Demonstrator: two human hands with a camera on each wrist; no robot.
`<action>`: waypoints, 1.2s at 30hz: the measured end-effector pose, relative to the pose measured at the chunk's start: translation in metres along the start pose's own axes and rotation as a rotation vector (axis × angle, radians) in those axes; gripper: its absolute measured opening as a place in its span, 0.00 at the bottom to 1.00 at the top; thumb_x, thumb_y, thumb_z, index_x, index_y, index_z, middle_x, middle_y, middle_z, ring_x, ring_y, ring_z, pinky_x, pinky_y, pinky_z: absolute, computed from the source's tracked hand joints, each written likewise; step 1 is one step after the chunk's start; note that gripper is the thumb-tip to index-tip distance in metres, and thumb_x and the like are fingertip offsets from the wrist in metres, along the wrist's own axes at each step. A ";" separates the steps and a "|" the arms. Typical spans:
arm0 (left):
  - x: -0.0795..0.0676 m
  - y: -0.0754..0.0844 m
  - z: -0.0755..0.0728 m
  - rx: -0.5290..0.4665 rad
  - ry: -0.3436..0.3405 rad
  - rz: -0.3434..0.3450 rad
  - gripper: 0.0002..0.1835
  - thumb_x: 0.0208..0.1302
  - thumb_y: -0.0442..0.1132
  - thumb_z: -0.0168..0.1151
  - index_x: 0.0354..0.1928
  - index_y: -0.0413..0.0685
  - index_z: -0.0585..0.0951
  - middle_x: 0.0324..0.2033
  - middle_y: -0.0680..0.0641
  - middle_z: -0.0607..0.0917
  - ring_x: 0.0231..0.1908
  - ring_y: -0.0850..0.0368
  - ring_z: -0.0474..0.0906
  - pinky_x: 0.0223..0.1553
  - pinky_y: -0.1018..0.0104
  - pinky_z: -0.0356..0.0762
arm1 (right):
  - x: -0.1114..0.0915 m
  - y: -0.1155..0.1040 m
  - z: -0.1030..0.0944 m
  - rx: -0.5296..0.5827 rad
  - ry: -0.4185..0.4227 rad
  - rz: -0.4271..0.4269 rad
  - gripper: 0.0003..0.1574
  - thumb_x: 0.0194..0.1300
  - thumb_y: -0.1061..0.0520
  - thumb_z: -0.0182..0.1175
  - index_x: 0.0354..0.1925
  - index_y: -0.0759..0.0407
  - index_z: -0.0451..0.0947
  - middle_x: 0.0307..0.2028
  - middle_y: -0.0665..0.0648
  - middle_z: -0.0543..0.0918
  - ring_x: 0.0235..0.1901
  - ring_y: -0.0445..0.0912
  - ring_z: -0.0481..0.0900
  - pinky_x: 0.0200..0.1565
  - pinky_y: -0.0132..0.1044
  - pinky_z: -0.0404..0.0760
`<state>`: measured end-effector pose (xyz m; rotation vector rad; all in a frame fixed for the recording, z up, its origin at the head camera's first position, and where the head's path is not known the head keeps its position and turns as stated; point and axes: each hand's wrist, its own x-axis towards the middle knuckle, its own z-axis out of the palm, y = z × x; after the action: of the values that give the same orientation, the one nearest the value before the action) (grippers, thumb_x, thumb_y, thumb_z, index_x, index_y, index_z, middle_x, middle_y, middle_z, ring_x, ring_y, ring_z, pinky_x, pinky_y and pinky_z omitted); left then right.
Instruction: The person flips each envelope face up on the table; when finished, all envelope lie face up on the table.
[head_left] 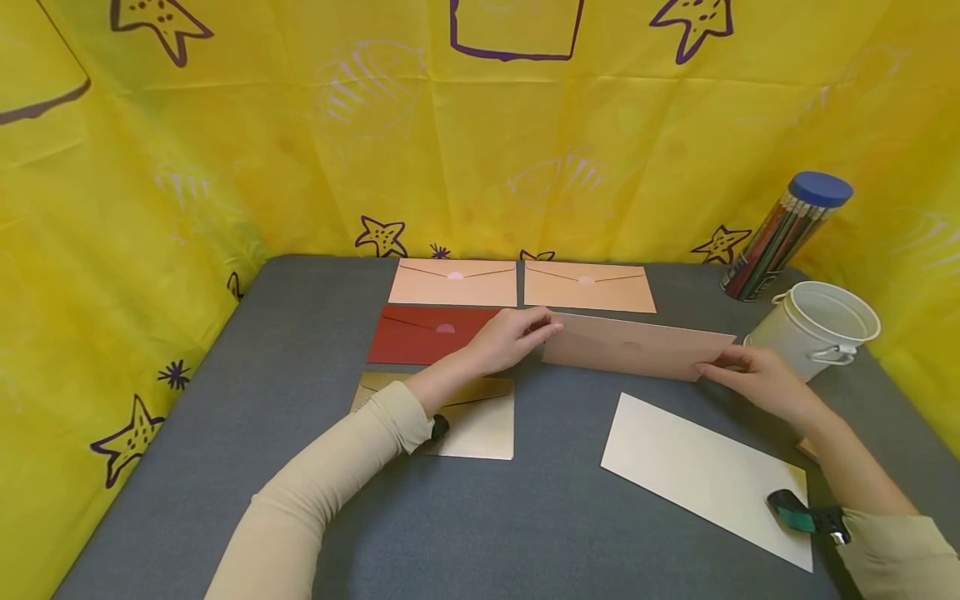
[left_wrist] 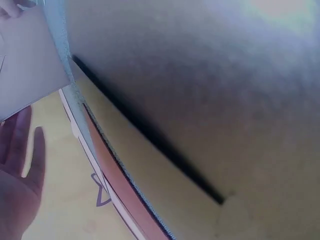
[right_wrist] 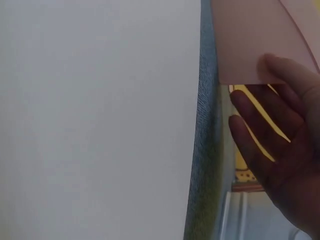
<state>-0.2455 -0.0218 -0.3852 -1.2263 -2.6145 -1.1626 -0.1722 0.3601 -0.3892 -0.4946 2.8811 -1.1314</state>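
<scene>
A dusty-pink envelope [head_left: 630, 346] is held raised at both ends above the grey table. My left hand [head_left: 513, 340] pinches its left end, and my right hand [head_left: 768, 382] grips its right end. In the right wrist view the thumb presses on the face of the pink envelope [right_wrist: 245, 45] while the fingers lie behind it. Just left of my left hand lies a red envelope [head_left: 405, 337]. Below that forearm is a gold envelope [head_left: 480, 425], partly covered by the sleeve. A white envelope or card [head_left: 690, 467] lies slanted under my right forearm.
Two light-peach envelopes, one on the left [head_left: 453, 287] and one on the right [head_left: 585, 292], form the back row. A white metal bucket [head_left: 810, 325] stands beside my right hand. Behind it leans a blue-lidded tube of pencils [head_left: 780, 242]. A yellow patterned cloth [head_left: 480, 150] bounds the table.
</scene>
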 end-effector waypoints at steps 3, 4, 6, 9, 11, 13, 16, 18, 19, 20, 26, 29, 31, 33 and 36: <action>-0.001 -0.002 0.002 0.035 -0.072 -0.041 0.07 0.71 0.42 0.58 0.35 0.47 0.78 0.22 0.53 0.74 0.23 0.61 0.68 0.27 0.72 0.62 | 0.004 0.000 0.003 -0.022 -0.020 0.006 0.12 0.66 0.59 0.64 0.46 0.64 0.82 0.35 0.52 0.85 0.33 0.36 0.77 0.34 0.26 0.77; -0.002 -0.003 0.003 0.050 -0.096 -0.057 0.07 0.71 0.41 0.59 0.35 0.47 0.78 0.22 0.53 0.74 0.23 0.61 0.68 0.27 0.72 0.62 | 0.005 -0.001 0.004 -0.022 -0.024 0.013 0.12 0.66 0.58 0.64 0.46 0.64 0.82 0.34 0.53 0.85 0.31 0.37 0.77 0.33 0.27 0.77; -0.003 -0.004 0.004 0.060 -0.131 -0.094 0.06 0.70 0.40 0.59 0.35 0.47 0.78 0.23 0.53 0.75 0.24 0.61 0.69 0.27 0.72 0.64 | 0.007 -0.002 0.005 -0.018 -0.028 0.026 0.14 0.67 0.57 0.63 0.47 0.64 0.82 0.34 0.54 0.85 0.31 0.40 0.76 0.32 0.29 0.77; -0.003 -0.005 0.005 0.031 -0.140 -0.157 0.06 0.69 0.39 0.61 0.36 0.46 0.79 0.26 0.51 0.80 0.27 0.60 0.73 0.29 0.73 0.68 | 0.010 -0.004 0.006 -0.011 -0.026 0.056 0.15 0.68 0.55 0.62 0.48 0.64 0.82 0.34 0.54 0.85 0.30 0.41 0.76 0.32 0.30 0.76; -0.003 -0.005 0.005 -0.015 -0.126 -0.203 0.05 0.69 0.39 0.61 0.36 0.44 0.80 0.28 0.50 0.83 0.28 0.60 0.75 0.30 0.72 0.71 | 0.012 -0.006 0.008 0.008 -0.029 0.088 0.17 0.69 0.55 0.61 0.49 0.66 0.81 0.34 0.56 0.85 0.31 0.42 0.77 0.33 0.30 0.77; -0.004 -0.005 0.005 -0.078 -0.108 -0.259 0.05 0.68 0.38 0.62 0.37 0.43 0.80 0.30 0.49 0.85 0.28 0.60 0.78 0.30 0.72 0.74 | 0.014 -0.007 0.009 0.033 -0.040 0.129 0.18 0.69 0.54 0.61 0.49 0.68 0.80 0.35 0.58 0.85 0.31 0.42 0.79 0.33 0.31 0.78; -0.004 -0.006 0.004 -0.177 -0.074 -0.353 0.07 0.67 0.37 0.63 0.41 0.40 0.80 0.30 0.47 0.85 0.26 0.60 0.81 0.29 0.72 0.78 | 0.018 -0.007 0.011 0.086 -0.064 0.194 0.23 0.70 0.52 0.59 0.50 0.71 0.77 0.38 0.63 0.85 0.33 0.42 0.82 0.36 0.30 0.80; -0.004 -0.005 0.003 -0.239 -0.054 -0.421 0.09 0.67 0.37 0.64 0.43 0.39 0.80 0.28 0.47 0.85 0.25 0.59 0.81 0.28 0.71 0.80 | 0.020 -0.007 0.014 0.115 -0.073 0.227 0.26 0.70 0.51 0.59 0.52 0.73 0.75 0.40 0.65 0.84 0.34 0.41 0.83 0.37 0.29 0.81; -0.004 -0.005 0.003 -0.266 -0.045 -0.453 0.10 0.66 0.37 0.64 0.45 0.38 0.80 0.28 0.47 0.84 0.24 0.60 0.81 0.28 0.71 0.81 | 0.022 -0.007 0.015 0.132 -0.075 0.243 0.27 0.70 0.50 0.59 0.53 0.73 0.74 0.42 0.65 0.84 0.34 0.41 0.82 0.38 0.29 0.82; -0.005 -0.005 0.003 -0.289 -0.037 -0.481 0.11 0.66 0.37 0.65 0.46 0.37 0.80 0.27 0.47 0.84 0.23 0.60 0.82 0.28 0.70 0.81 | 0.023 -0.007 0.016 0.142 -0.076 0.258 0.29 0.70 0.49 0.60 0.54 0.73 0.73 0.43 0.66 0.83 0.35 0.41 0.82 0.38 0.30 0.82; -0.007 -0.005 0.002 -0.379 -0.030 -0.586 0.14 0.64 0.36 0.66 0.47 0.33 0.80 0.25 0.46 0.85 0.20 0.63 0.81 0.27 0.71 0.81 | 0.030 -0.009 0.022 0.151 -0.094 0.339 0.39 0.68 0.42 0.61 0.60 0.73 0.68 0.46 0.65 0.82 0.38 0.44 0.81 0.39 0.33 0.83; -0.009 -0.004 0.001 -0.383 -0.030 -0.614 0.13 0.64 0.36 0.66 0.45 0.33 0.81 0.24 0.46 0.86 0.19 0.64 0.81 0.26 0.71 0.81 | 0.033 -0.011 0.023 0.126 -0.110 0.367 0.45 0.67 0.39 0.60 0.63 0.73 0.64 0.47 0.66 0.80 0.40 0.48 0.80 0.40 0.35 0.83; -0.009 -0.004 0.000 -0.378 -0.025 -0.627 0.13 0.64 0.37 0.66 0.44 0.33 0.82 0.24 0.46 0.86 0.18 0.64 0.81 0.26 0.71 0.80 | 0.035 -0.013 0.024 0.096 -0.114 0.372 0.48 0.66 0.38 0.60 0.65 0.74 0.62 0.47 0.66 0.80 0.40 0.50 0.80 0.40 0.35 0.83; -0.010 -0.003 0.000 -0.368 -0.021 -0.639 0.12 0.63 0.37 0.67 0.42 0.33 0.83 0.23 0.46 0.86 0.18 0.63 0.81 0.25 0.72 0.80 | 0.037 -0.014 0.025 0.070 -0.110 0.369 0.49 0.67 0.37 0.59 0.66 0.74 0.61 0.46 0.66 0.79 0.40 0.51 0.79 0.40 0.34 0.82; -0.010 -0.004 -0.001 -0.354 -0.018 -0.658 0.11 0.63 0.38 0.68 0.38 0.34 0.84 0.21 0.46 0.85 0.16 0.62 0.81 0.24 0.72 0.79 | 0.040 -0.016 0.027 0.042 -0.103 0.357 0.49 0.66 0.37 0.59 0.66 0.74 0.60 0.44 0.65 0.79 0.38 0.51 0.78 0.39 0.33 0.81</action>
<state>-0.2414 -0.0307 -0.3902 -0.3666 -3.0113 -1.7625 -0.2022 0.3195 -0.3943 -0.0297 2.7012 -1.0684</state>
